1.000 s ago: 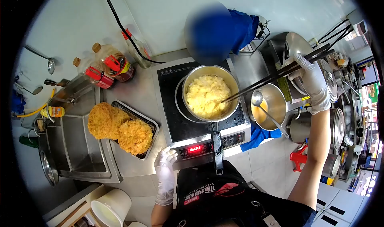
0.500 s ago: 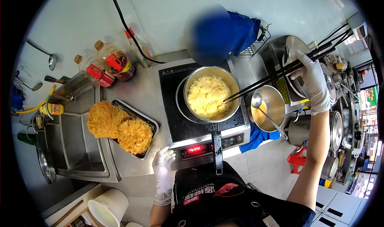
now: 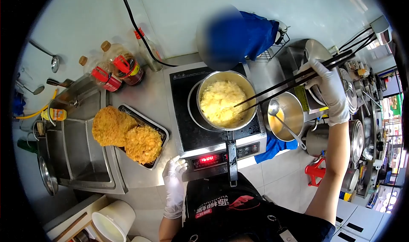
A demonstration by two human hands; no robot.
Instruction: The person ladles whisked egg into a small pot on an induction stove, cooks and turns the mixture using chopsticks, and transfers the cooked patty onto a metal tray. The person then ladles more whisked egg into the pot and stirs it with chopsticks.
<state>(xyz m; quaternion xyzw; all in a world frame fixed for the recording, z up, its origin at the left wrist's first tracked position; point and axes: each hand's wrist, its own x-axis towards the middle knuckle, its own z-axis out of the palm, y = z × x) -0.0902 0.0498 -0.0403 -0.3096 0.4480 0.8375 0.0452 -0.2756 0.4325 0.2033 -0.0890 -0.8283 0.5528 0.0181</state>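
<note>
My right hand (image 3: 330, 88), in a white glove, grips long dark chopsticks (image 3: 294, 79) near their upper end. Their tips are apart and reach into the yellow, frothy food (image 3: 222, 102) in a steel pot (image 3: 254, 90). The pot sits on a black induction cooker (image 3: 181, 101) with a lit red display, its dark handle (image 3: 231, 161) pointing towards me. By the cooker's front left corner rests my gloved left hand (image 3: 174, 176), loosely bent and holding nothing visible. Beside it, golden fried cakes (image 3: 144, 144) overlap on a black tray (image 3: 158, 159).
To the right of the cooker, a steel bowl (image 3: 299, 114) holds a ladle (image 3: 289, 129) and orange-yellow liquid. A steel sink (image 3: 87, 135) lies left. Red-labelled bottles (image 3: 128, 69) stand by the wall. Below are a white bucket (image 3: 123, 214) and a red stool (image 3: 314, 172).
The chopstick tips have spread apart in the pot, and my right hand has shifted slightly. My left hand stays where it was.
</note>
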